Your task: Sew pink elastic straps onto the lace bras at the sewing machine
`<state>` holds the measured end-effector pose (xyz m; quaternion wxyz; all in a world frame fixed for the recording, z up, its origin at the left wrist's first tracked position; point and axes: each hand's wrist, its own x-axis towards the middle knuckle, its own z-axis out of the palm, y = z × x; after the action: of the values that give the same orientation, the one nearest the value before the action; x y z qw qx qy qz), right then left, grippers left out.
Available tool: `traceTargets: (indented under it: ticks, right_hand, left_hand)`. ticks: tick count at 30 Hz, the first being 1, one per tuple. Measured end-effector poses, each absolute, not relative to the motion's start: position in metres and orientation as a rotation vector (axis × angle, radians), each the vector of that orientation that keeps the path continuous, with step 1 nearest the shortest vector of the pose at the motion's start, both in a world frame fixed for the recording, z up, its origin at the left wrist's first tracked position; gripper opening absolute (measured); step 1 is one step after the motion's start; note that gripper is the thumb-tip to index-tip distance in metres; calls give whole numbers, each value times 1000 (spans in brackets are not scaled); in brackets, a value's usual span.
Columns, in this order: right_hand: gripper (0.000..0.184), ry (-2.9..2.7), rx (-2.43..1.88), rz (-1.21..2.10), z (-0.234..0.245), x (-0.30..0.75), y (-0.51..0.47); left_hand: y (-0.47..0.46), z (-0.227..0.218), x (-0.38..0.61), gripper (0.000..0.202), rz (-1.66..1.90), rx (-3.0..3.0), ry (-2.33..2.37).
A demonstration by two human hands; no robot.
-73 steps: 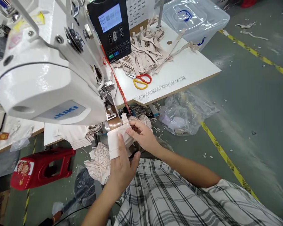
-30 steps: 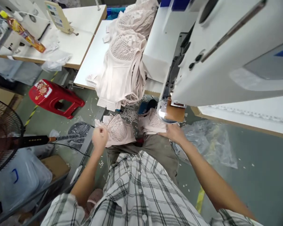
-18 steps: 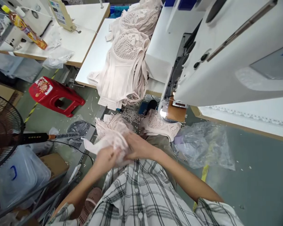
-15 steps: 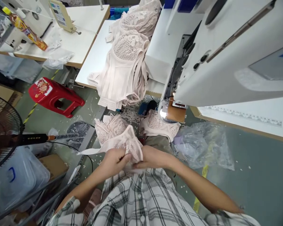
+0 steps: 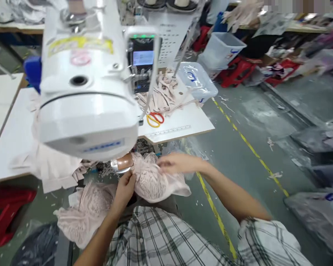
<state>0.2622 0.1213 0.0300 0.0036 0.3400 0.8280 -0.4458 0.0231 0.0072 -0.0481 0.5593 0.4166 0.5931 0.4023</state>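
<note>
A pale pink lace bra (image 5: 152, 184) lies over my lap, up against the narrow metal-tipped arm (image 5: 122, 164) of a white sewing machine (image 5: 86, 107). My left hand (image 5: 126, 186) is closed on the bra's left edge, close to that arm. Over the upper right part of the bra lies my right hand (image 5: 180, 163), blurred, its fingers stretched out and apparently touching the cloth. To the left, beside my left forearm, rests another pale pink bra (image 5: 86, 210). The machine's head hides part of a hanging heap of pale pink bras (image 5: 55, 162).
Scissors with red and yellow handles (image 5: 154, 119) lie on the white tabletop (image 5: 194, 118) near a ruler strip. Behind them are pink fabric pieces (image 5: 166, 94) and a lidded clear box (image 5: 197, 79). A red stool (image 5: 8, 214) stands at lower left; yellow tape marks the floor.
My view has swung to the right. Both hands held a bra in front of me before; now they are at a bra by the machine arm, and one lies to the left.
</note>
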Motion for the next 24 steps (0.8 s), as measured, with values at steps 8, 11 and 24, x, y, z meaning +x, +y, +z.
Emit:
traceTargets:
  ticks: [8,11,24]
  right_hand:
    - [34,2485,2429,-607,6,206,307]
    - [23,2387,2530,-669,2,195,343]
    - [25,2354,2119,-2373,17,215,257]
  left_hand:
    - [-15,-37,45,40,967,1271,1466]
    - [-19,-32,40,38,980,1377,1491]
    - [-5,10,30,34,856,2086,1493]
